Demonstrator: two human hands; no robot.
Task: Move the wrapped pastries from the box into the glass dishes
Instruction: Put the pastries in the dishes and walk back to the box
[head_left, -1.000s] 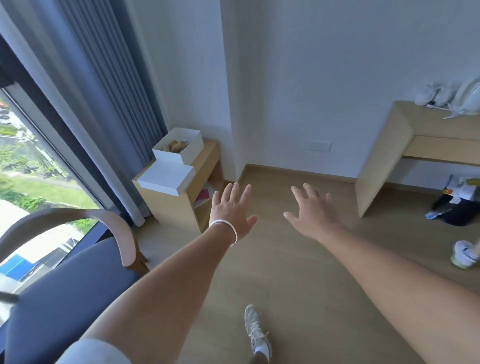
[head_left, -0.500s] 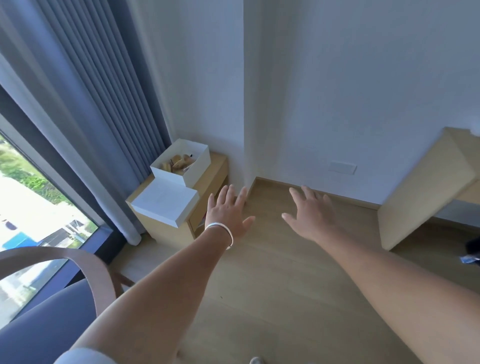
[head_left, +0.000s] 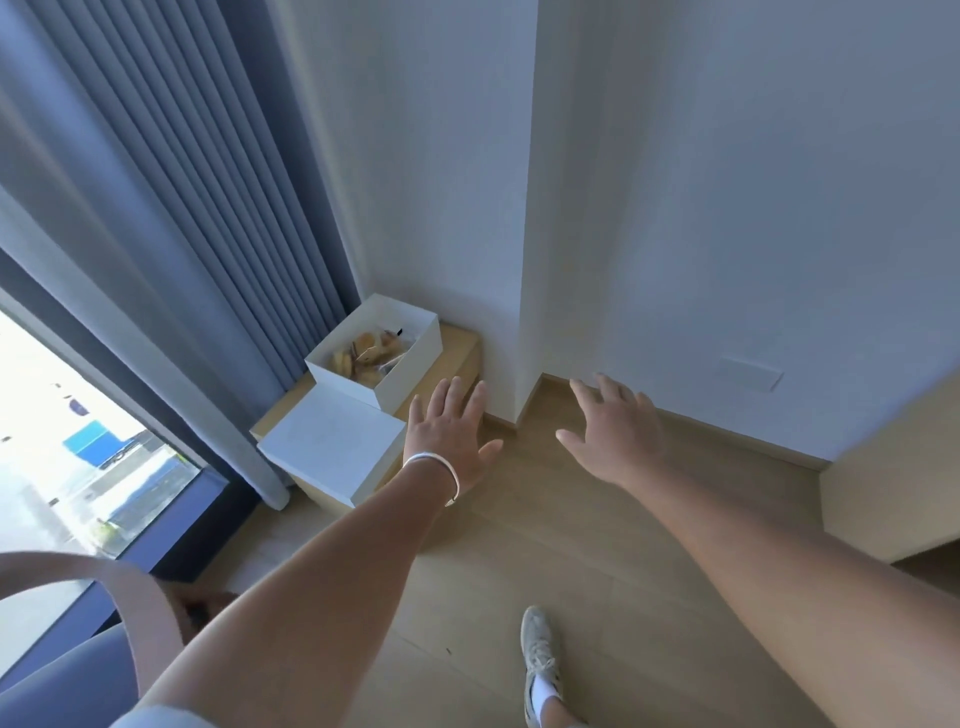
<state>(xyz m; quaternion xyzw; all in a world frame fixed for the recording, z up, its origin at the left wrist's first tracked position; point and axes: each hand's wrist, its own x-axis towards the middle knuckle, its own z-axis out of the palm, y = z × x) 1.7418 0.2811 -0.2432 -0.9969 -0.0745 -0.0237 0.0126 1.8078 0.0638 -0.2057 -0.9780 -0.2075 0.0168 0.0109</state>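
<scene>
An open white box (head_left: 410, 364) stands on a low wooden cabinet (head_left: 457, 345) in the corner by the curtain. Inside it lie several wrapped pastries (head_left: 371, 351), pale brown in clear wrap. Its white lid (head_left: 332, 449) lies flat on the cabinet in front of it. My left hand (head_left: 452, 436), with a white bracelet on the wrist, is stretched out with fingers spread, just right of the lid and below the box, holding nothing. My right hand (head_left: 615, 434) is spread over the floor further right, also bare. No glass dishes are in view.
Grey-blue curtains (head_left: 171, 218) and a window (head_left: 67, 452) fill the left. A chair with a curved wooden arm (head_left: 119, 592) sits at the bottom left. A wooden desk side (head_left: 893, 467) is at the right edge. My shoe (head_left: 540, 654) is on the wood floor.
The view has moved closer to the cabinet and turned left; the box looks larger, the desk has slid to the right edge. Both hands stay spread and hold nothing.
</scene>
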